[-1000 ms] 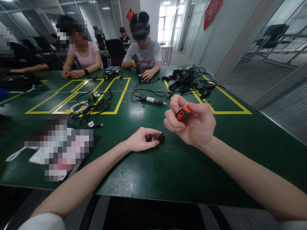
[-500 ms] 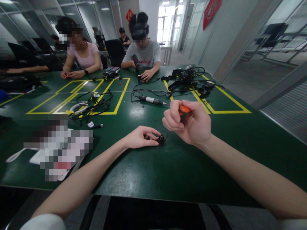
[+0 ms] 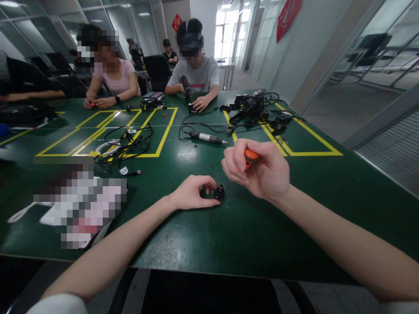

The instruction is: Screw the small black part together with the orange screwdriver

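Note:
My left hand (image 3: 194, 192) rests on the green table (image 3: 183, 244), thumb and fingers curved around a small black round part (image 3: 219, 194). A short metal cylinder sticks up from the middle of that part. Closed in a fist above and to the right, my right hand (image 3: 258, 172) grips a screwdriver (image 3: 251, 154) by its orange and black handle. Fingers cover much of the handle, and the shaft is barely visible. The lower end of the screwdriver points toward the black part; I cannot tell whether they touch.
Beyond my hands lies a silver and black electric screwdriver (image 3: 207, 138) with its cord. Coiled black cables (image 3: 131, 139) are at left, and a cable heap (image 3: 253, 107) is at back right. Blurred-out items (image 3: 88, 209) sit front left. Across the table, a person (image 3: 193, 69) holds a power tool.
The screwdriver handle has turned in my right hand, showing more orange. My left fingers have shifted slightly nearer me and curve wider around the black part.

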The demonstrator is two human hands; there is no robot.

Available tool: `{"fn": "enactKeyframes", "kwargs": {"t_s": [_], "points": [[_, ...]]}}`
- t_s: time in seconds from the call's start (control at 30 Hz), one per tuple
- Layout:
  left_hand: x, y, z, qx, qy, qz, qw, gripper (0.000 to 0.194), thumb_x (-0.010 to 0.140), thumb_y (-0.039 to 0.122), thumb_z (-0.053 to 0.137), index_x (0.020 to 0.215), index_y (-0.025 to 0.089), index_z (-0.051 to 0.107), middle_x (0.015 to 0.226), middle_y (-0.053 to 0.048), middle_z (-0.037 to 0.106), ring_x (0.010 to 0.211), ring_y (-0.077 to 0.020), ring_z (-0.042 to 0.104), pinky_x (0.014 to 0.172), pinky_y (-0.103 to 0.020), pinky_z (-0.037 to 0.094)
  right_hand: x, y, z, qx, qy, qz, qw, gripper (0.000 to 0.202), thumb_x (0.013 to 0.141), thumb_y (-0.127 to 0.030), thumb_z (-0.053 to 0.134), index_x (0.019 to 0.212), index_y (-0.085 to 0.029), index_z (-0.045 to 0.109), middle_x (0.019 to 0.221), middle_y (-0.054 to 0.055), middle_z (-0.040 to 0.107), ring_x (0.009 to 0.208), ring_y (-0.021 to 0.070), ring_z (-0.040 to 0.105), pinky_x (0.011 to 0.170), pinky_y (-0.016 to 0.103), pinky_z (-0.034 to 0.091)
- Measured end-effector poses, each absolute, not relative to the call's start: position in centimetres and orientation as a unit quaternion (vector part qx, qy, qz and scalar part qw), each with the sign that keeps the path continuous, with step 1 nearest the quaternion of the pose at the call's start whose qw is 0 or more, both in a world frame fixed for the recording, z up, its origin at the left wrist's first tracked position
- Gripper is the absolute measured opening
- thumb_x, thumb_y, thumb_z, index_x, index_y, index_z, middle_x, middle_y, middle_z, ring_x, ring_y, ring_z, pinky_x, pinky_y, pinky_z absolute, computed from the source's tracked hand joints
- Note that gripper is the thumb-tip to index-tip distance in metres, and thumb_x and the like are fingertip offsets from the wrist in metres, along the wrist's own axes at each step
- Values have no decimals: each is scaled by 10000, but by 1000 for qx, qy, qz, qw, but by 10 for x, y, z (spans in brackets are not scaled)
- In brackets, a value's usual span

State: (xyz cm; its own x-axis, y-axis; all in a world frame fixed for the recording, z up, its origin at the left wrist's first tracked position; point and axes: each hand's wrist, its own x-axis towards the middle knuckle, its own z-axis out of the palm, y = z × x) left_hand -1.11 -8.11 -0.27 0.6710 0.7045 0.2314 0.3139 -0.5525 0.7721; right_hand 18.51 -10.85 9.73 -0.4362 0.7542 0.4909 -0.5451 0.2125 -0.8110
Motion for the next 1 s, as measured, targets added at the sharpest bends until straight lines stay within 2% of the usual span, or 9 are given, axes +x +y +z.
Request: {"fn": "enactKeyframes", "kwargs": {"t_s": [0.17, 0.3, 0.4, 0.5, 0.73, 0.87, 1.0], "points": [[-11, -83, -5, 871, 295, 269, 287, 308, 809, 389, 837, 1010, 183, 726, 828, 6, 722, 668, -108, 601, 649, -228, 480, 186, -107, 97, -96, -574, 639, 502, 426, 987, -470, 564, 651, -211, 540, 484, -66, 363, 421, 96, 241, 433, 243, 233], [-11, -84, -3, 874, 289, 267, 284, 284, 817, 389, 835, 978, 188, 716, 799, 14, 707, 674, -118, 607, 664, -234, 479, 189, -108, 97, -93, -580, 644, 490, 425, 962, -568, 574, 718, -223, 527, 490, -79, 359, 426, 94, 225, 433, 237, 232], [-9, -85, -1, 870, 298, 260, 294, 268, 817, 371, 836, 973, 191, 713, 805, 13, 708, 691, -125, 613, 671, -235, 481, 189, -110, 98, -98, -567, 647, 501, 311, 931, -506, 616, 816, -239, 506, 491, -102, 364, 418, 92, 212, 441, 232, 235], [-9, -85, 0, 869, 302, 253, 300, 267, 835, 367, 825, 1006, 193, 719, 840, 4, 718, 714, -130, 622, 686, -240, 491, 189, -110, 99, -116, -559, 643, 511, 247, 920, -425, 619, 830, -246, 474, 488, -108, 378, 406, 91, 212, 440, 228, 237], [-9, -84, -2, 876, 297, 244, 290, 342, 887, 362, 759, 1183, 193, 728, 961, -40, 739, 770, -151, 648, 765, -276, 527, 187, -108, 99, -118, -566, 633, 515, 362, 953, -461, 617, 706, -230, 490, 507, -60, 433, 408, 101, 288, 419, 246, 256], [-8, -84, -2, 886, 297, 245, 259, 336, 881, 401, 757, 1140, 187, 760, 932, -52, 727, 791, -170, 662, 772, -289, 528, 186, -108, 97, -117, -565, 639, 509, 459, 995, -513, 593, 658, -231, 461, 492, -72, 354, 421, 96, 254, 438, 242, 251], [-7, -84, -1, 889, 300, 254, 233, 317, 876, 444, 779, 1059, 186, 769, 944, -62, 739, 844, -193, 676, 779, -304, 528, 187, -108, 96, -134, -565, 639, 504, 424, 960, -598, 604, 757, -243, 492, 482, -99, 334, 413, 95, 224, 433, 235, 255]]}}
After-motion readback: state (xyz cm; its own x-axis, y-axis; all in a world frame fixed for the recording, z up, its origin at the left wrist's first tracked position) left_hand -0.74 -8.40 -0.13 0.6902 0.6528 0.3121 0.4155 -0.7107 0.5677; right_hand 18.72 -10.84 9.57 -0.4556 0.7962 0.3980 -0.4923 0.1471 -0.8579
